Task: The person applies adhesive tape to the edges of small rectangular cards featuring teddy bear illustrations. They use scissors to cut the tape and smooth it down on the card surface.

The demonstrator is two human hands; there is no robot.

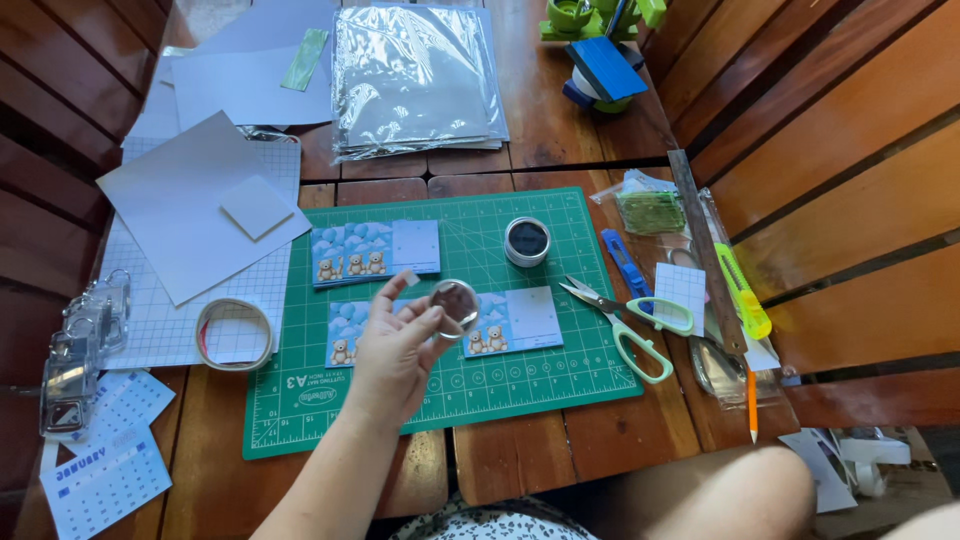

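Note:
My left hand (pixel 395 350) is raised over the green cutting mat (pixel 560 380) and holds a small round clear lid (pixel 457 303) between thumb and fingers. A tiny white square (pixel 410 278) shows at the tip of one finger. Below the hand lie blue cards with teddy bears (pixel 372 250), in an upper row and a lower row (pixel 510 322). A small round tin with dark contents (pixel 527 240) stands open on the mat just beyond the lid. My right hand is out of view.
Scissors with green-white handles (pixel 630 325), a blue craft knife (pixel 625 262), a metal ruler (pixel 705 250) and a yellow-green cutter (pixel 742 292) lie right of the mat. A tape roll (pixel 234 334), white sheets (pixel 190 205) and clear sleeves (pixel 415 80) lie left and behind.

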